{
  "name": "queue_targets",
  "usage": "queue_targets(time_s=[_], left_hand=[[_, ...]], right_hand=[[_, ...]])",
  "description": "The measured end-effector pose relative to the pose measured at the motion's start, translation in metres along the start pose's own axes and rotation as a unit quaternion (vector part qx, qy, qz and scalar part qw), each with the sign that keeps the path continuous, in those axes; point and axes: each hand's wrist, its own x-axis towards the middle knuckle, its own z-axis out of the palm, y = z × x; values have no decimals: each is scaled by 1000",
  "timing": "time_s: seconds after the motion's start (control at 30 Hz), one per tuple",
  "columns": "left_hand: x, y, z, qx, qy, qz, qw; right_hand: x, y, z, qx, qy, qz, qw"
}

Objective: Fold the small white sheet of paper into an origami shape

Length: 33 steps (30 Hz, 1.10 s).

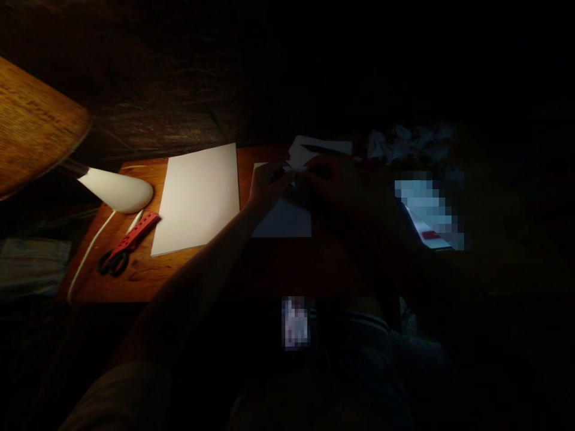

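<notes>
In the head view, the left hand [268, 184] and the right hand [344, 179] come together over the bench [148, 284], their fingertips pinched on a small pale piece [294, 173] too dim to make out. It sits between them, above a white sheet [283, 221] lying in shadow. Just beyond the hands lies another pale sheet [341, 145], with a dark pointed shape [317, 148] across it. Left of the forearms, a larger white sheet [200, 200] catches the light of a lamp [117, 190]; black-handled scissors [119, 263] and a red strip with holes [137, 235] lie near its base. To the right are crumpled white pieces [404, 143] and a lit, partly blurred rectangle [426, 221]
</notes>
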Motion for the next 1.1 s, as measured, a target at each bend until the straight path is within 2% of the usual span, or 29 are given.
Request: queue_targets(time_s=[0.17,0.33,0.57,1.1], left_hand=[[1,3,0,4,-16,10,1000],[0,2,2,-11,-25,13,1000],[-1,5,3,-11,-11,7,1000],[-1,5,3,11,4,24,1000]], right_hand=[[2,-4,1,34,-8,39,999],[3,-1,-3,60,-15,32,998],[3,6,-1,11,-3,16,1000],[-2,-2,2,-23,17,6,1000]])
